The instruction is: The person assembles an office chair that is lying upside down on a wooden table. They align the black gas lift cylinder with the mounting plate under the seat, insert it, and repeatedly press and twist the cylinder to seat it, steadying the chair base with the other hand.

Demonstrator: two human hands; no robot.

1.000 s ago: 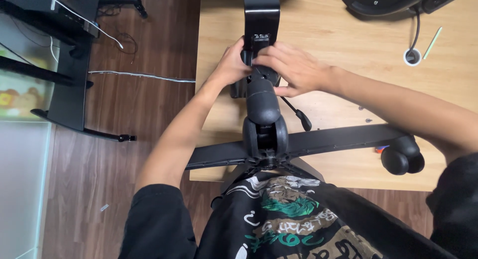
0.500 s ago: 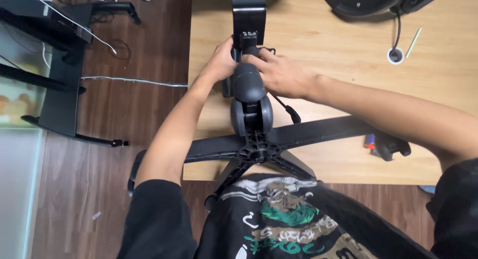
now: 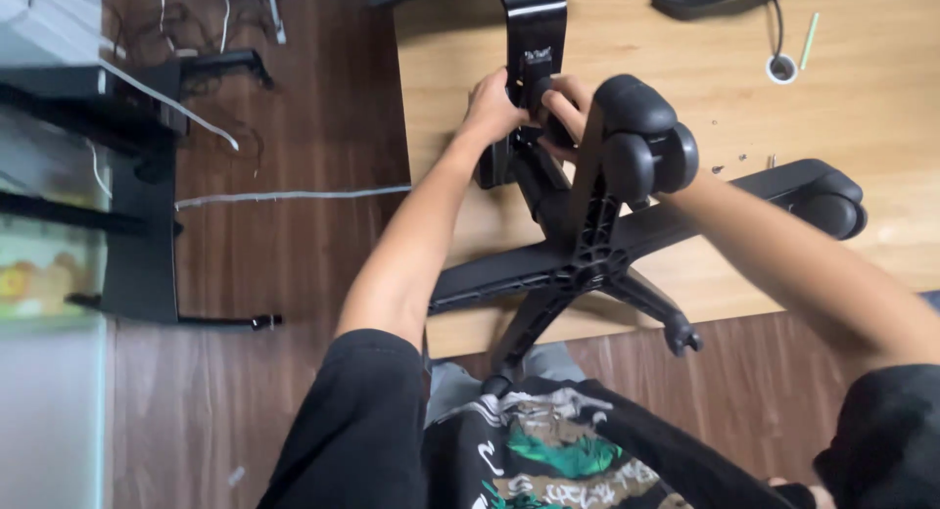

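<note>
left hand (image 3: 493, 106) clenched round black plastic arm tip (image 3: 534, 39) of five-star chair base (image 3: 587, 259) | right hand (image 3: 566, 110) pinching small black caster socket area, grip partly hidden behind twin-wheel black caster (image 3: 641, 142) | base tilted on light wooden tabletop (image 3: 881, 98); best kept braced against torso; pushing straight along stem, no twisting

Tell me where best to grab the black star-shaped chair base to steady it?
Probably grip the star base by the bare arm pointing left, coming from the left edge of the wooden table. It is long, flat, free of casters, and clear of both hands.
</note>
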